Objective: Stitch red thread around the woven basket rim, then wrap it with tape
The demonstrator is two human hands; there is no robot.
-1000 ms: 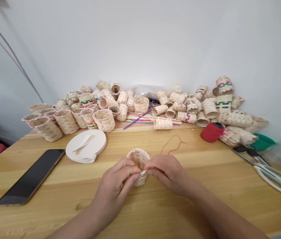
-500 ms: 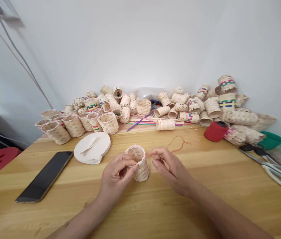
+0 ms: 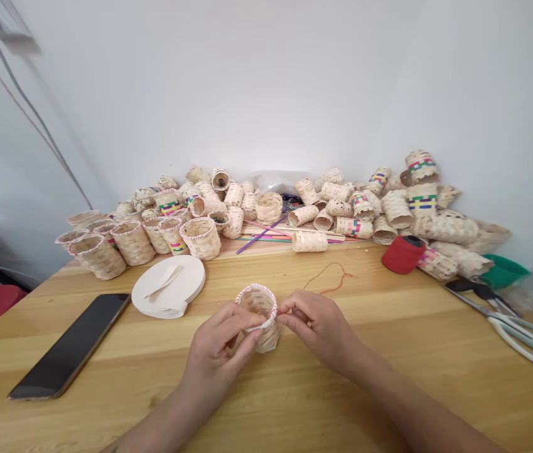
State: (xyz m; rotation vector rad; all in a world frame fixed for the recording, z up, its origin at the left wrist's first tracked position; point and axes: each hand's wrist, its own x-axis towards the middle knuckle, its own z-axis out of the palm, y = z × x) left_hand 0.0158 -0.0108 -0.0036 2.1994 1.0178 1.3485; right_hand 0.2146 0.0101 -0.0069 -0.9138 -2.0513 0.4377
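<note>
A small woven bamboo basket (image 3: 269,341) stands on the table in front of me, tilted slightly, with pink-and-white stitching around much of its rim. My left hand (image 3: 216,343) pinches the near side of that rim between thumb and fingers, where a pale strip covers the edge. At the rim's right side my right hand (image 3: 320,324) has thumb and forefinger pressed together on an orange-red thread (image 3: 336,288). The thread's loose length loops on the table behind that hand. Whether a needle is in the right fingers is too small to tell.
Stitched baskets (image 3: 136,242) stand at the back left. More woven baskets (image 3: 398,209) are piled along the wall. A roll of pale tape (image 3: 190,277) and a phone (image 3: 72,346) lie leftward. A red thread spool (image 3: 403,254) and scissors (image 3: 521,336) lie rightward.
My right hand has moved left, right up to the basket's rim, drawing closer to my left hand. My left hand keeps its pinch on the rim. The whole view has shifted slightly.
</note>
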